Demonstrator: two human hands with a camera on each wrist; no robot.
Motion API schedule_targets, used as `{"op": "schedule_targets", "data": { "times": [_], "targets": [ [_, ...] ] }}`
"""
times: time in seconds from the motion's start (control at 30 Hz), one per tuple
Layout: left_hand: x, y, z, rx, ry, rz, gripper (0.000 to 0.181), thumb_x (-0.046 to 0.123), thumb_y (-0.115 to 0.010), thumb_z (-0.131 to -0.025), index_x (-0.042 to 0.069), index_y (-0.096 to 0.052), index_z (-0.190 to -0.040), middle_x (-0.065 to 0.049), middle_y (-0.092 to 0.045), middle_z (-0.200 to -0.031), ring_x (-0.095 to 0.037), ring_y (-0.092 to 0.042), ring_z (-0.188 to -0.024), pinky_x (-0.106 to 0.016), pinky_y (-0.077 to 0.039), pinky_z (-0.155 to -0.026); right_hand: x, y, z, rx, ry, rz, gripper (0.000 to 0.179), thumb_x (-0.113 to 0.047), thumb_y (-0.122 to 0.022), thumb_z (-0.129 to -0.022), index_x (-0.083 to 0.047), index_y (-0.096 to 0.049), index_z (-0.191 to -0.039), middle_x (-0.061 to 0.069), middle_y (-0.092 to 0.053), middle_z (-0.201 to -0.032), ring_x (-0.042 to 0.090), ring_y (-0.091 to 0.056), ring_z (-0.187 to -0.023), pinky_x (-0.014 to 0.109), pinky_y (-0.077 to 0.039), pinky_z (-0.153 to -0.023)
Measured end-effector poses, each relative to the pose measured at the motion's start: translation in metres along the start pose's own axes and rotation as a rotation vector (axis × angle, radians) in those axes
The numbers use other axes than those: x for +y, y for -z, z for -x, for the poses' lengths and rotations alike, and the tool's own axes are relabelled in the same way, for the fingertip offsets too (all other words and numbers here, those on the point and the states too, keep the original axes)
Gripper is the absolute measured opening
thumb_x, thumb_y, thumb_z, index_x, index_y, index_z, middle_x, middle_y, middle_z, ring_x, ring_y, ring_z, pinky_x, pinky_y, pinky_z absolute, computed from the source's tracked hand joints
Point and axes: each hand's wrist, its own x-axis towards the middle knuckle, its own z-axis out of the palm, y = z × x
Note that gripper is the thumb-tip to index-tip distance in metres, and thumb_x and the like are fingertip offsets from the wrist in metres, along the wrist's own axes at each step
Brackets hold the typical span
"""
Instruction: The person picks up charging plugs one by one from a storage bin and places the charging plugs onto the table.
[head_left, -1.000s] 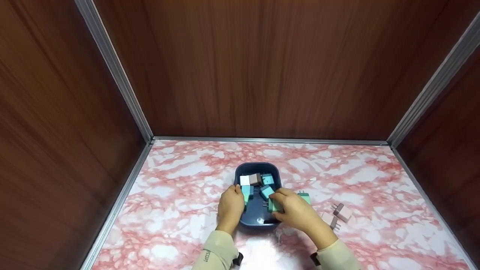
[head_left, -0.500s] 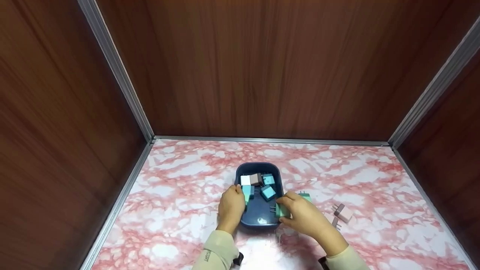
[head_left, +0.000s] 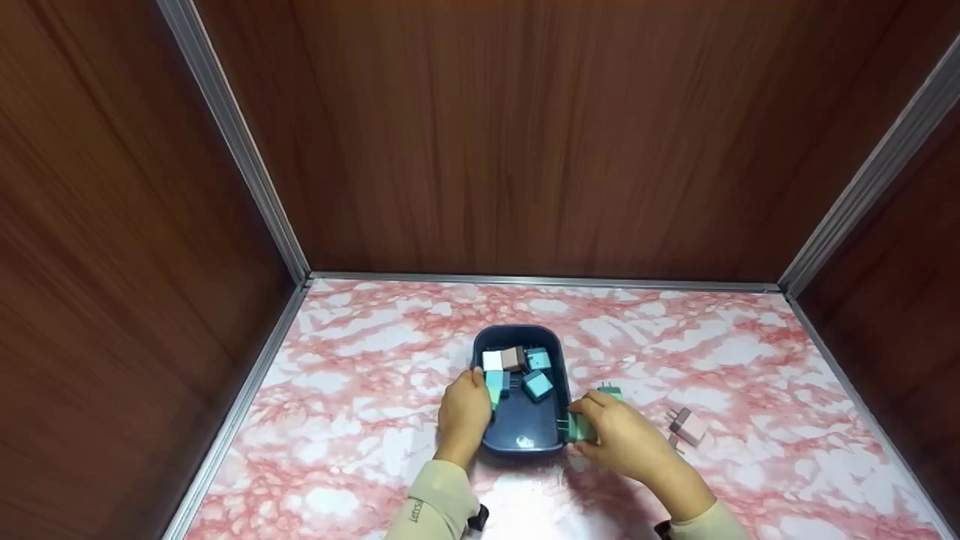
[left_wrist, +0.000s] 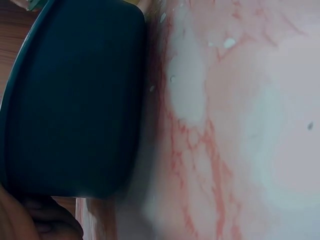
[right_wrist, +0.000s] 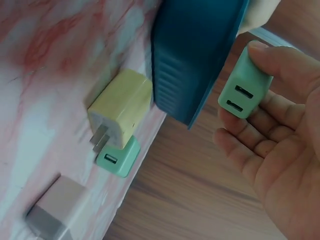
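Note:
My left hand (head_left: 463,412) grips the left rim of a dark blue plastic bin (head_left: 517,427). In the left wrist view the bin's wall (left_wrist: 75,100) fills the left side, with fingers (left_wrist: 50,220) at its lower corner. Thumb and fingers of my right hand (head_left: 630,439) pinch a green charger plug (head_left: 582,428) at the right rim, its prongs pointing left over the bin. Two USB slots show on this charger (right_wrist: 245,85) in the right wrist view. Inside the bin lie a white charger (head_left: 492,361), a beige-and-brown one, and several blue and green ones.
Outside the bin on the right lie another green charger (head_left: 611,391) and a pink charger (head_left: 690,429), with one more partly behind my wrist. A yellow charger (right_wrist: 120,105) stands beside the bin in the right wrist view. Wood-grain panels (head_left: 525,150) enclose the pink-marbled table (head_left: 360,375).
My right hand has moved to the right with the green charger, from inside the bin to its right rim. The left hand keeps its grip in the same place.

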Motion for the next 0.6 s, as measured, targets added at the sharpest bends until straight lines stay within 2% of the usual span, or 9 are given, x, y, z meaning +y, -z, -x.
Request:
{"op": "schedule_targets", "data": {
  "times": [0.13, 0.43, 0.6],
  "targets": [
    [-0.001, 0.001, 0.001, -0.007, -0.02, 0.029, 0.041, 0.044, -0.042, -0.109, 0.021, -0.065, -0.086, -0.007, -0.074, -0.099, -0.032, -0.071, -0.094, -0.052, -0.049, -0.073, 0.003, 0.001, 0.005, 0.006, -0.023, -0.003, 0.046, -0.014, -0.09, -0.07, -0.011, -0.069, -0.112, -0.005, -0.063, -0.103, 0.008, -0.059, -0.089, 0.035, -0.055, -0.079],
    [-0.003, 0.003, 0.003, -0.036, -0.013, 0.068, 0.046, 0.047, -0.034, -0.11, 0.021, -0.064, -0.087, -0.006, -0.07, -0.096, -0.027, -0.067, -0.091, -0.049, -0.049, -0.079, 0.005, 0.001, 0.015, -0.029, -0.023, -0.004, 0.045, -0.014, -0.091, -0.071, -0.012, -0.067, -0.109, -0.006, -0.06, -0.1, 0.009, -0.061, -0.088, 0.036, -0.056, -0.08],
    [-0.004, 0.003, 0.001, -0.052, -0.012, 0.083, 0.047, 0.046, -0.033, -0.111, 0.019, -0.061, -0.085, -0.006, -0.065, -0.088, -0.025, -0.062, -0.083, -0.047, -0.048, -0.077, 0.005, 0.001, 0.02, -0.03, -0.015, 0.0, 0.045, -0.014, -0.089, -0.07, -0.012, -0.067, -0.109, -0.004, -0.061, -0.1, 0.011, -0.063, -0.089, 0.038, -0.057, -0.081]
  ]
}}
